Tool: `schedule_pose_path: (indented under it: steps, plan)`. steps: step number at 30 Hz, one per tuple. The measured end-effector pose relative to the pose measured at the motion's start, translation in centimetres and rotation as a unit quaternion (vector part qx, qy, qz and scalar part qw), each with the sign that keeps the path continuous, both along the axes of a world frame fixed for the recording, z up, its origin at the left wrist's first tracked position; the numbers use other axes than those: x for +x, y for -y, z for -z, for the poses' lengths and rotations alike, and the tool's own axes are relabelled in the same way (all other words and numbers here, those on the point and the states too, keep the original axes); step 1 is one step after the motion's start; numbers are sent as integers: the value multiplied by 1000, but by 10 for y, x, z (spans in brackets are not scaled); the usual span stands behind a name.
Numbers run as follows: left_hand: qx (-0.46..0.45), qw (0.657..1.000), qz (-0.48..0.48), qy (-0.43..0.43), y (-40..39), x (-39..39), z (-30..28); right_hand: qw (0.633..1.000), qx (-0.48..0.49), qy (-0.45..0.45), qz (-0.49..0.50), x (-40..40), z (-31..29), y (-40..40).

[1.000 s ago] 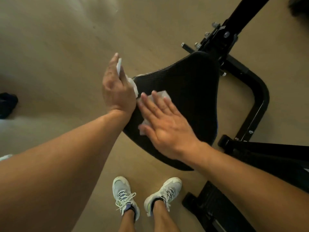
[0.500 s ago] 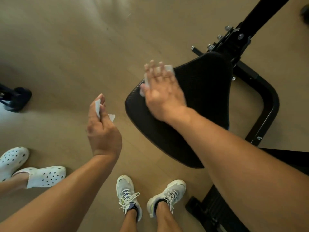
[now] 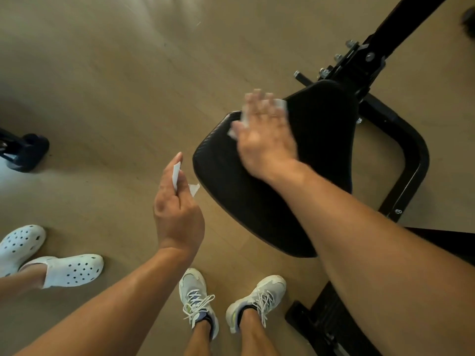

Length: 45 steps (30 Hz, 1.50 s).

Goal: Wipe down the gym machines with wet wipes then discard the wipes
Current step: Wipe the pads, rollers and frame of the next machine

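A black padded seat [image 3: 316, 150] of a gym machine fills the middle right. My right hand [image 3: 264, 137] lies flat on the seat's upper left part and presses a white wet wipe [image 3: 280, 104] against the pad; the hand is blurred. My left hand [image 3: 177, 201] hovers off the seat's left edge, above the floor, with a second white wipe [image 3: 176, 176] pinched between thumb and fingers. Most of each wipe is hidden under or inside the hand.
The machine's black frame [image 3: 411, 160] and bolted post [image 3: 365, 57] run behind and right of the seat. My sneakers [image 3: 198, 296] stand below it. Another person's white clogs [image 3: 69, 271] are at the left. A dark object [image 3: 23, 152] sits on the wooden floor at far left.
My left hand has pulled away from the seat's edge with its wipe, down and left. My right hand has slid its wipe up the pad toward the far left part.
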<state>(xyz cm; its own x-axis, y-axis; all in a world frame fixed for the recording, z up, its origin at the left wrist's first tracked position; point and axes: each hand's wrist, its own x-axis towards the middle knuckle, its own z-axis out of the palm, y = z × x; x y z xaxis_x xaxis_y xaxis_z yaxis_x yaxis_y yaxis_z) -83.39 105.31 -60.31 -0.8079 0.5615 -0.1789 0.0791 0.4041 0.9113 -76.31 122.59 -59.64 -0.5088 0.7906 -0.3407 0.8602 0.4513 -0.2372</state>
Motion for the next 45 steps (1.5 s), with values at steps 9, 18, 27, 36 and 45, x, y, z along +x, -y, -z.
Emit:
schedule_pose_path:
  steps: [9,18,27,36,45]
  plan:
    - [24,978,153,-140,-23,-9,-9,990,26,-35,-133,98,-3,115]
    - [-20,865,393,-311,-95,25,-1,990,3,-20,140,118,8,-8]
    - [-130,808,414,-398,-101,35,9,982,18,-44,185,140,2,115]
    - [-152,793,425,-410,-103,38,11,992,18,-25,124,108,12,-44]
    - [-137,842,366,-371,-101,38,14,982,-37,17,-186,21,-9,-116]
